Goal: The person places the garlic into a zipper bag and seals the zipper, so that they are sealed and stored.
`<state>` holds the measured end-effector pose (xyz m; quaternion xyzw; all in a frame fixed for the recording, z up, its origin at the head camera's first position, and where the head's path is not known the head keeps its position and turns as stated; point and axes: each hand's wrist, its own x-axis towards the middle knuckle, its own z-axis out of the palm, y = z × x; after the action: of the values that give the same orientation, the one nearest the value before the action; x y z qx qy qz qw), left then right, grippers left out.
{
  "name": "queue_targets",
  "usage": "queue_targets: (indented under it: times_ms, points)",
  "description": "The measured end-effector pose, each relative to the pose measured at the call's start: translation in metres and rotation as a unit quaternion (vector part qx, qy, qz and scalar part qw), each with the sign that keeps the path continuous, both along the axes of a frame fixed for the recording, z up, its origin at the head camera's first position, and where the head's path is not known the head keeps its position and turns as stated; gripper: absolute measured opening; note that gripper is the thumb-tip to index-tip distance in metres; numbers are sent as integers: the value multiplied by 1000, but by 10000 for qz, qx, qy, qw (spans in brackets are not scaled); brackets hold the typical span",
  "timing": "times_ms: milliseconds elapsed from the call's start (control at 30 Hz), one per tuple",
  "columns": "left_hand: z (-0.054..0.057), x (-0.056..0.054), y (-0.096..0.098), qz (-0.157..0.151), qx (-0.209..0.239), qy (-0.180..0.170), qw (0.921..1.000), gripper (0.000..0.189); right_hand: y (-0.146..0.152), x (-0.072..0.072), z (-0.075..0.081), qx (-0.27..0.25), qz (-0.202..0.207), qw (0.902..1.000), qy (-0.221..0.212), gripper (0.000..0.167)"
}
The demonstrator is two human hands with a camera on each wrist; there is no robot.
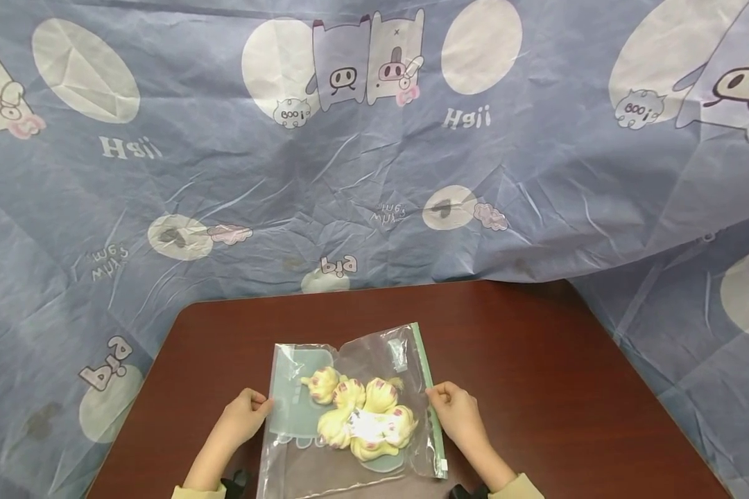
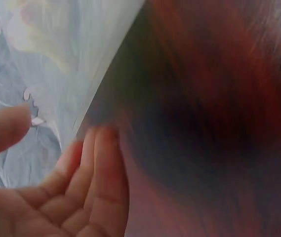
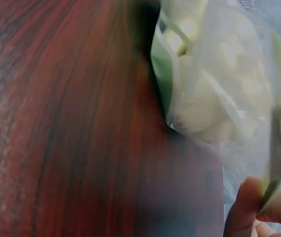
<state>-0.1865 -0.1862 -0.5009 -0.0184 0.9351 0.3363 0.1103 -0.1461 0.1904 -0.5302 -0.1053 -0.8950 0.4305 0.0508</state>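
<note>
A clear zip bag (image 1: 315,471) with a green closure strip (image 1: 435,433) lies across the front of the table. Inside are several pale yellow garlic bulbs (image 1: 381,395) with purple marks. My left hand (image 1: 245,414) is at the bag's left edge. In the left wrist view its fingers (image 2: 103,168) reach that edge, while the thumb (image 2: 7,129) stands apart from them. My right hand (image 1: 460,414) pinches the green strip on the right side between thumb and finger. The right wrist view shows this pinch (image 3: 261,205) close up.
The dark reddish-brown table (image 1: 549,388) extends behind the bag and to both sides. A blue curtain (image 1: 362,159) with cartoon prints hangs at the back and sides, meeting the table's far edge.
</note>
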Motion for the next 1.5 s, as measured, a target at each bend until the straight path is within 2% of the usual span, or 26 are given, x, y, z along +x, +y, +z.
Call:
queue_targets:
  times_ms: [100, 267, 333, 567, 833, 1233, 1367, 1500]
  points:
    - [-5, 3, 3, -83, -4, -110, 9999, 29, 0, -1, -3, 212, -24, 9996, 204, 20]
    - [-12, 4, 6, 6, -107, 291, 9995, 15, 0, -2, -10, 476, -70, 9977, 482, 15]
    - [-14, 5, 6, 65, -101, 325, 9994, 13, 1, -2, -12, 548, -65, 9966, 612, 14]
    - [-18, 5, 8, 140, 269, 419, 9987, 10, 8, 0, -16, 828, -28, 9930, 840, 14]
    - [-21, 5, 13, 269, 477, 414, 9976, 10, 21, -1, -20, 987, 251, 9888, 1094, 14]
    - [-26, 4, 21, 328, 807, 539, 9947, 4, 32, 1, -21, 1115, 230, 9874, 1100, 12]
    - [-28, 6, 21, 265, 855, 631, 9940, 5, 34, 3, -21, 1179, 216, 9878, 999, 13]
    - [-27, 8, 19, 214, 806, 719, 9939, 12, 36, 5, -18, 1122, 182, 9909, 715, 19]
